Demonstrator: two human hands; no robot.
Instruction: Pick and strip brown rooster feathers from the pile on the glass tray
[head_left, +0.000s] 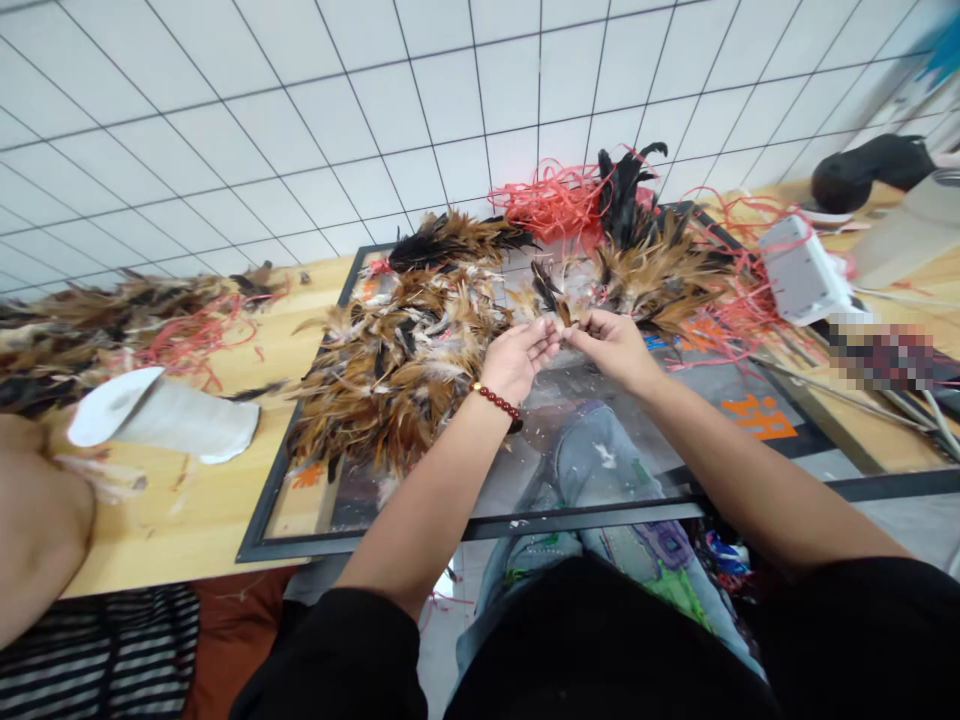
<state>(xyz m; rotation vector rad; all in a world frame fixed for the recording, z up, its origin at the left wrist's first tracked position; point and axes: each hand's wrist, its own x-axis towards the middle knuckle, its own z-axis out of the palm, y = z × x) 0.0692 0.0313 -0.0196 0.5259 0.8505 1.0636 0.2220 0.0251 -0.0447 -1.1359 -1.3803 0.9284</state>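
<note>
My left hand (519,360), with a beaded bracelet on its wrist, is pinched closed beside my right hand (615,348). Their fingertips meet over a black-framed glass panel (360,545). A small tuft of dark and brown feathers (551,290) rises just beyond the fingertips, and its lower end appears to be between them. Left of my hands lies a large heap of brown, black and whitish feathers (397,370). Another brown bunch of feathers (660,275) sits beyond my right hand.
Red plastic ribbon (551,205) is tangled at the back by the tiled wall (480,90). A white roll (169,412) lies on the wooden table at left, near another person's arm (41,520). A white box (804,272) and cables (862,390) are at right.
</note>
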